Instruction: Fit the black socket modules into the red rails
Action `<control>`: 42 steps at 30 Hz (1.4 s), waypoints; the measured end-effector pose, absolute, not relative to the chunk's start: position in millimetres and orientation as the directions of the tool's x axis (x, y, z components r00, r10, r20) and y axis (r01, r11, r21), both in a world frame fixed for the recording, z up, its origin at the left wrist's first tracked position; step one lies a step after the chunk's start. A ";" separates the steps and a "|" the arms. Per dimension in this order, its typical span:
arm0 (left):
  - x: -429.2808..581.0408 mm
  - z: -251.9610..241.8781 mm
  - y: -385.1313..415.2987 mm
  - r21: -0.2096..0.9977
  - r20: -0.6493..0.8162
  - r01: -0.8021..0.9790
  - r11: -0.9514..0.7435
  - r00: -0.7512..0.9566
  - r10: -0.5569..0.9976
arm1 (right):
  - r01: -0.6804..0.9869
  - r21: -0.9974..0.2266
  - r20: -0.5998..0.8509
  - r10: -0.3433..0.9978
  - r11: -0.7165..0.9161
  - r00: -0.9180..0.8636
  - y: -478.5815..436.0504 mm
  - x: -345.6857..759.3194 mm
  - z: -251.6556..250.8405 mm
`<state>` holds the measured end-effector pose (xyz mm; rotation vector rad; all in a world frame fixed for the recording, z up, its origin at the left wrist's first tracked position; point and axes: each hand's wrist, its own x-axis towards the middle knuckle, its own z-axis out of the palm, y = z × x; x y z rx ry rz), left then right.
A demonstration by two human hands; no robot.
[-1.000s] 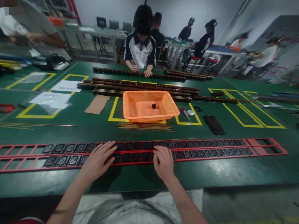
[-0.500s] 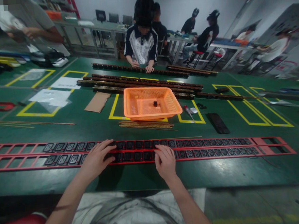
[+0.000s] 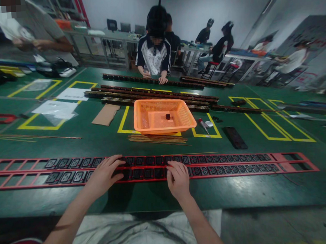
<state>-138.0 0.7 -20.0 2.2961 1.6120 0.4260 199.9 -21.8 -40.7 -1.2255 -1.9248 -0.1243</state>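
Two long red frames (image 3: pixel 275 157) lie side by side across the green table in front of me, joined at the right end. Rows of black power sockets (image 3: pixel 139 161) fill their middle and right stretch, while the slots at the far left are bare. My left hand (image 3: pixel 104 175) rests over the sockets left of the middle, its fingers stretched and thumb apart. Further right, my right hand (image 3: pixel 179 178) lies across both rows, fingers loosely bent and spread over the sockets. Neither hand visibly grips anything; the fingertips' contact with the sockets is partly hidden.
Beyond the frames stands an orange basket (image 3: pixel 165 130) with a small black piece (image 3: pixel 168 117) inside. Thin brass-coloured strips (image 3: pixel 157 139), a screwdriver (image 3: pixel 204 126), a black phone (image 3: pixel 235 137) and cardboard (image 3: pixel 106 115) lie around it. Across the table a co-worker (image 3: pixel 154 55) handles a long dark rail.
The whole view has shifted slightly, so the table's contents appear a little lower and further left. Both hands stay at about the same places on the frames.
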 end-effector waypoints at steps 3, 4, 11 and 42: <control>-137.1 -23.0 0.8 0.408 0.059 0.859 -0.309 0.312 0.948 | 0.787 -0.334 0.681 0.710 0.519 -0.180 -22.0 200.0 -42.2; -136.3 -23.7 0.5 0.406 0.058 0.862 -0.304 0.307 0.950 | 0.787 -0.332 0.680 0.711 0.519 -0.182 -21.9 200.0 -42.6; -131.6 -22.2 -2.2 0.364 0.105 0.875 -0.320 0.302 0.947 | 0.789 -0.315 0.690 0.699 0.527 -0.191 -20.3 200.6 -43.0; -119.4 -11.5 -20.7 0.247 0.113 0.930 -0.273 0.252 0.961 | 0.790 -0.321 0.679 0.708 0.523 -0.193 -20.0 199.3 -42.6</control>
